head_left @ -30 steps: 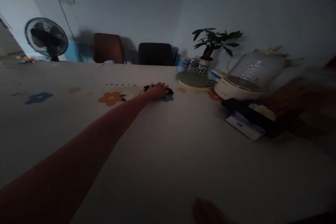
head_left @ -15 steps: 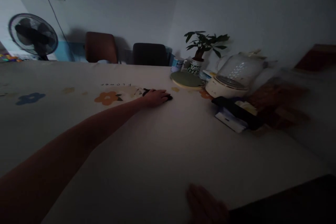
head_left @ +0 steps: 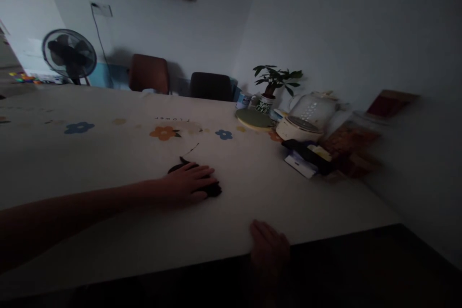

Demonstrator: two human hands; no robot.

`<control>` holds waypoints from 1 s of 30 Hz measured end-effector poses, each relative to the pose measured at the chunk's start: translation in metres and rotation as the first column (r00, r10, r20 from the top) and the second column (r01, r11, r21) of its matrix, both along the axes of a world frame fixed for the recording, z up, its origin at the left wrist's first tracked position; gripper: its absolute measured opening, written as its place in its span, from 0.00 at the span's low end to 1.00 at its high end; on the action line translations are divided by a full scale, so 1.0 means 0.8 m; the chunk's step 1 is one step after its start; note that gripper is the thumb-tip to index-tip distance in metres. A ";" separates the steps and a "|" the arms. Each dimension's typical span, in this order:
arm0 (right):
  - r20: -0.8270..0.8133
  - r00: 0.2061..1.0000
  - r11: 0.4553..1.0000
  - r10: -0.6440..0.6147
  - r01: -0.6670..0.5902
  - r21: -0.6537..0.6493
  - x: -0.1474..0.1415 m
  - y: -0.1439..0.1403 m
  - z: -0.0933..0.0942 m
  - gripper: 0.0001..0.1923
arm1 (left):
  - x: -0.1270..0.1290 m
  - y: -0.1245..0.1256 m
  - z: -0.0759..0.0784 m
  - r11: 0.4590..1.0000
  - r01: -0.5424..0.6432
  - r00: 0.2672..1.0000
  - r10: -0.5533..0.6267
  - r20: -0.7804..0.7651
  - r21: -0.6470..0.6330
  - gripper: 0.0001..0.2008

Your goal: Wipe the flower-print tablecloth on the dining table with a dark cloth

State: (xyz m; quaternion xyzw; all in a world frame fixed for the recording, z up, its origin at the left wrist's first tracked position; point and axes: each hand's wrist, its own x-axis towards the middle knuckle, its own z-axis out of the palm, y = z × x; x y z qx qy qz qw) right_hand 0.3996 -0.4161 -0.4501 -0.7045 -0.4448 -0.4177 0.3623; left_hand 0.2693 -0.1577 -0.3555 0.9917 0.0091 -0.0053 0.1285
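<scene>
My left hand (head_left: pixel 189 184) lies palm down on a dark, bunched piece of black cloth (head_left: pixel 214 189), its fingers spread over the top and pressing it to the table. The cloth sticks out on both sides of the hand, and a thin cord-like strip (head_left: pixel 189 150) trails off its far side. Most of the cloth is hidden under the palm. At the near table edge rests my right hand (head_left: pixel 269 243), fingers stretched out side by side, with nothing visible in it. Both hands touch the pale flower-print tablecloth (head_left: pixel 231 221).
Along the right side stand a green round mat (head_left: pixel 254 119), a potted plant (head_left: pixel 265 103), a mug (head_left: pixel 243 99), a glass kettle on its base (head_left: pixel 299 129), and a black item on a white box (head_left: pixel 300 166). Beyond the table are two chairs (head_left: pixel 148 73) and a fan (head_left: pixel 69 53).
My left hand has drawn the black cloth nearer to me across the table. The view has shifted, and my right hand now shows more fully at the near edge.
</scene>
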 end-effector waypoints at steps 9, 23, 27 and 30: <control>0.044 0.999 1.000 -0.001 0.000 0.020 -0.001 0.001 -0.004 0.18 | -0.061 -0.015 -0.007 0.985 0.160 0.986 -0.162 0.035 0.063 0.29; 0.003 1.000 0.995 0.020 -0.020 -0.097 -0.005 -0.011 0.001 0.22 | 0.204 0.008 -0.001 0.970 0.163 0.984 -0.174 0.044 0.177 0.25; 0.085 0.994 0.977 0.067 -0.048 -0.207 0.009 -0.020 -0.001 0.23 | 0.274 0.054 0.003 0.985 -0.004 1.000 0.003 0.008 0.171 0.24; 0.118 0.991 0.983 0.067 -0.046 -0.175 0.011 -0.021 -0.008 0.23 | 0.316 0.096 0.005 0.975 -0.150 0.988 0.152 -0.001 0.162 0.24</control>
